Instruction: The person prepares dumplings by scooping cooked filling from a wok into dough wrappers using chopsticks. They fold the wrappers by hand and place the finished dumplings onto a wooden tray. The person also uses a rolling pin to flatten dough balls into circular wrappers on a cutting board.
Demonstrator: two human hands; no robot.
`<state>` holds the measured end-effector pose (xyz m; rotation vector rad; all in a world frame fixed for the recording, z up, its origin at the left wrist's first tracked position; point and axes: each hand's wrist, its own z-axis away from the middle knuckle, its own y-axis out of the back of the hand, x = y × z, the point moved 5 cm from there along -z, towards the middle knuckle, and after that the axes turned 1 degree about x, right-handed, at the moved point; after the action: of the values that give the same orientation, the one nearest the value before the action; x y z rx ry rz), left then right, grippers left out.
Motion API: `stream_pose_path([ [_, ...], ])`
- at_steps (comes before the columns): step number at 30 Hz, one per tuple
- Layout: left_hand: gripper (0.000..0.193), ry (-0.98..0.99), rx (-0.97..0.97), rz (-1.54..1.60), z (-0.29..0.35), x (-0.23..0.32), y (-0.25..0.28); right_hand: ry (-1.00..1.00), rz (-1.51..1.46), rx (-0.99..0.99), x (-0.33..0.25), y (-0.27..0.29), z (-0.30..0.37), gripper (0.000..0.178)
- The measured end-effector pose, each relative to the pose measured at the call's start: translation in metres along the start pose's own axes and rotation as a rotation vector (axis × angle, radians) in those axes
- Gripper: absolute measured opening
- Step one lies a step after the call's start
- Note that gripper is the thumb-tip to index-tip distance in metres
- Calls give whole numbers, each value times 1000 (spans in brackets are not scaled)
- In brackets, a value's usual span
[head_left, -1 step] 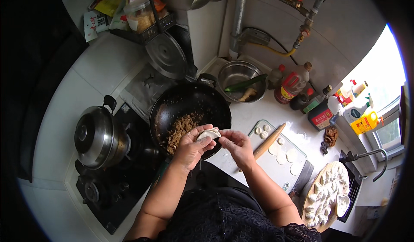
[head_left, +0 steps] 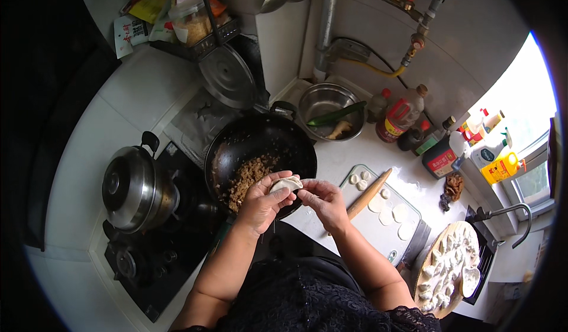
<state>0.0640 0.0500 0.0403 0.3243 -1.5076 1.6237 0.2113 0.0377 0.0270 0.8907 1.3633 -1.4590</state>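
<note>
A folded white dumpling (head_left: 286,184) lies in the curled fingers of my left hand (head_left: 260,208), its thumb along the near side. The pinched fingertips of my right hand (head_left: 324,201) are at the dumpling's right end. Both hands hover over the near right side of a black wok (head_left: 296,140), which holds crumbly brown filling (head_left: 247,177). To the right, a pale cutting board (head_left: 397,252) bears flat round dough wrappers (head_left: 386,215), small dough pieces (head_left: 362,185) and a wooden rolling pin (head_left: 370,193).
A lidded steel pot (head_left: 133,184) stands on the black stove (head_left: 151,293) at left. Beyond the board are a steel bowl (head_left: 303,110) with a cucumber (head_left: 337,114) and bottles (head_left: 402,116). At right, a round tray (head_left: 421,273) of floured dumplings sits by the faucet (head_left: 512,209).
The fingers of my right hand have shifted very slightly left along the dumpling's end. Everything else looks the same.
</note>
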Motion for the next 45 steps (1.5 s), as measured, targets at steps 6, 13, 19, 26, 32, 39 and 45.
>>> stream_pose_path([
  [6,36,2,-7,-7,-3,-4,-8,17,38,57,-7,5,1,19],
  [13,32,14,-41,2,-5,-9,-15,137,205,145,-8,19,8,16],
  [19,25,1,-27,-20,-6,-9,-15,112,155,123,-21,12,12,19],
  [26,20,25,-33,-31,-2,-10,-25,118,207,114,-15,19,12,20],
  [32,15,32,-30,-29,-1,-13,-24,149,249,135,-23,14,20,14],
  [39,13,40,-70,-38,-3,-19,-22,304,429,118,-20,19,20,11],
  [45,16,32,-71,-70,-2,-19,-20,473,483,115,-32,10,20,9],
])
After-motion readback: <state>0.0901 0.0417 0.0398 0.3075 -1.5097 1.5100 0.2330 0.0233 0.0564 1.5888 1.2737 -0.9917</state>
